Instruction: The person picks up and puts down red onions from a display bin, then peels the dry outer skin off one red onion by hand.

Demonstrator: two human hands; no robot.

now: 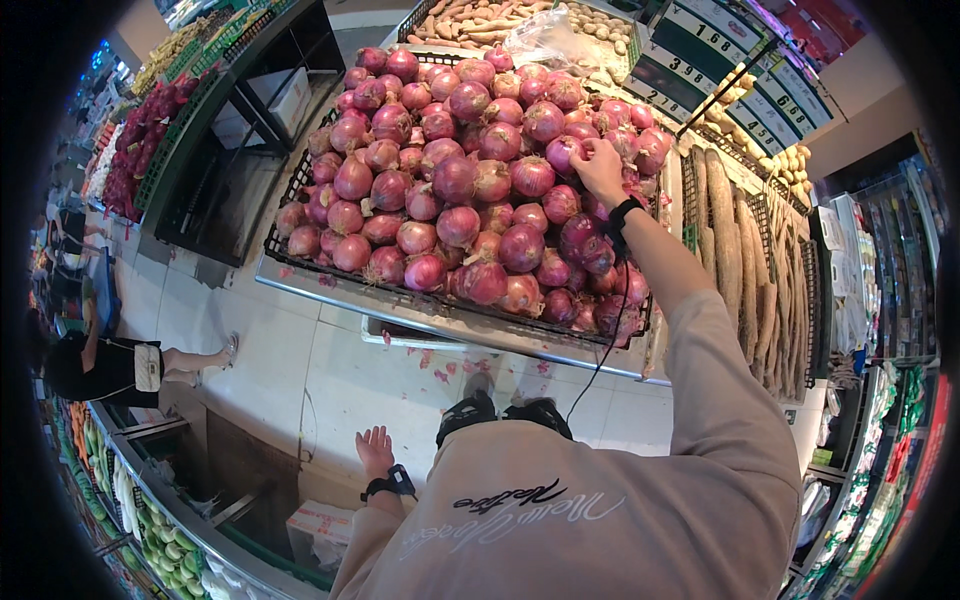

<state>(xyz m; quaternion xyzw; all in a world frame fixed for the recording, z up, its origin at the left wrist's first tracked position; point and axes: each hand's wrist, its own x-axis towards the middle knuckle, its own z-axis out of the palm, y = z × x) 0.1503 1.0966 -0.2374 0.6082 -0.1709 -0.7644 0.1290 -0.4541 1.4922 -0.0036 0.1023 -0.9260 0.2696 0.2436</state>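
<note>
A heap of red onions (457,180) fills a black plastic crate (330,283) on the display stand before me. My right hand (601,171) reaches across the heap's right side, its thumb and fingers closed against a bright purple onion (561,154). That onion still rests among the others, and part of the grip is hidden behind my fingers. Low at my left side, my left hand (375,448) hangs palm up with fingers apart and nothing in it. Each wrist wears a black band, and a thin cable (611,345) runs down from the right one.
Long brown yams (724,225) lie right of the onions, below price signs (705,45). A plastic bag (551,37) sits by root vegetables behind. Onion skins (442,369) litter the floor. At left stand a person with a white handbag (147,367) and a dark shelf (240,142).
</note>
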